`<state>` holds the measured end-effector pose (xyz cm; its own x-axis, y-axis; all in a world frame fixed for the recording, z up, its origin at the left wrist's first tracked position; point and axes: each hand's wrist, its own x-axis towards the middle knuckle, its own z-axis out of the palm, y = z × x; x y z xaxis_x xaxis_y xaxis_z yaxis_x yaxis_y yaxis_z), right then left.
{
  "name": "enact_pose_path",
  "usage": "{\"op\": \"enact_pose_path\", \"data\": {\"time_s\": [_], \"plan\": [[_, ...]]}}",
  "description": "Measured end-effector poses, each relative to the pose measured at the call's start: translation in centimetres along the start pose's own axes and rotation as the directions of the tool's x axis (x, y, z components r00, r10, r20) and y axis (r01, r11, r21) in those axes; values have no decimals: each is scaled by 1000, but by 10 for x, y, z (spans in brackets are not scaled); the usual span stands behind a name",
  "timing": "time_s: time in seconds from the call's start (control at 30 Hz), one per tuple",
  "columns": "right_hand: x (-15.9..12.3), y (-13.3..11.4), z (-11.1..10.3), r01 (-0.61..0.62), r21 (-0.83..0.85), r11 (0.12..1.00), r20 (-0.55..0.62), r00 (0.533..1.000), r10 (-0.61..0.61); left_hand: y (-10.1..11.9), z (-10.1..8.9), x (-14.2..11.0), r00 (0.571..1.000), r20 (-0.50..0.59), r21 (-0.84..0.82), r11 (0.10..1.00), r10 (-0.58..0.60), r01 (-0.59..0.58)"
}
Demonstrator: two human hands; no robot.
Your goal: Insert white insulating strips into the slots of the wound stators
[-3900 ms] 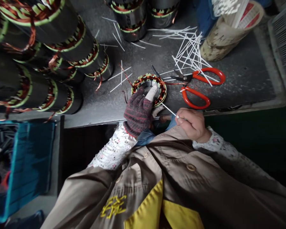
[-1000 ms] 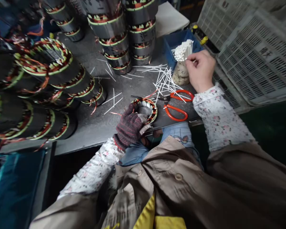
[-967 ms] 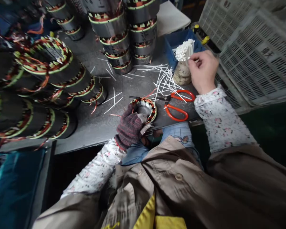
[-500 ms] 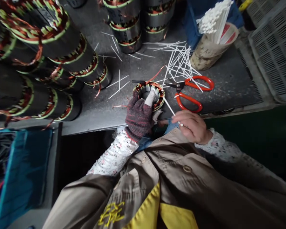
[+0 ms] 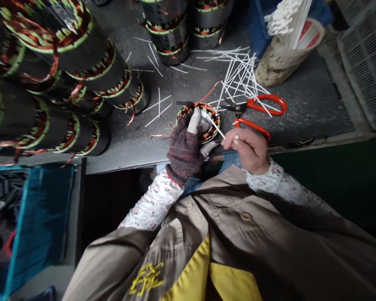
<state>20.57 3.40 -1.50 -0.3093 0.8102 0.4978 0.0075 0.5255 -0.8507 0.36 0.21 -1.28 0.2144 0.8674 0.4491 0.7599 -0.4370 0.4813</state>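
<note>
My left hand [image 5: 186, 144], in a dark knitted glove with pale fingertips, grips a small motor stator [image 5: 218, 121] wound with copper wire. One fingertip reaches into its ring while the others are around the near side. My bare right hand [image 5: 249, 148] pinches a thin white cable tie [image 5: 217, 128], whose far end reaches the stator's inner right edge. A copper lead [image 5: 209, 93] and a dark sleeve stick out from the stator's far side. Just to the right, red-handled scissors [image 5: 278, 104] lie open, partly behind my right hand.
Loose white strips [image 5: 238, 75] are heaped beyond the scissors, with several more scattered leftward. A cup [image 5: 278, 60] of white ties stands at the right, near a grey crate [image 5: 366, 67]. Stacked stators [image 5: 90, 62] fill the left and back. A blue bin [image 5: 40, 217] sits lower left.
My right hand has moved slightly left and up, nearer the stator. The cable tie's far end has shifted from the ring's outer right side to its inner edge. The left hand keeps its grip.
</note>
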Motion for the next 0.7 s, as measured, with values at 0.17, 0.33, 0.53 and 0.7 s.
{"op": "enact_pose_path", "data": {"time_s": [0.17, 0.33, 0.53, 0.7], "plan": [[-22, 0, -25, 45, -122, 992, 95, 995, -34, 4, 1, 4, 994, -95, 125, 991, 58, -46], [-23, 2, -31, -9, -211, 977, 145, 989, 40, 5, 3, 5, 990, -116, 157, 986, 79, -60], [9, 3, 5, -138, -93, 986, 89, 985, 146, 4, 5, 6, 990, -143, -176, 984, -19, -7], [11, -8, 6, -102, -170, 980, 17, 994, 106, 3, 5, 9, 964, -253, -191, 972, 86, -137]]}}
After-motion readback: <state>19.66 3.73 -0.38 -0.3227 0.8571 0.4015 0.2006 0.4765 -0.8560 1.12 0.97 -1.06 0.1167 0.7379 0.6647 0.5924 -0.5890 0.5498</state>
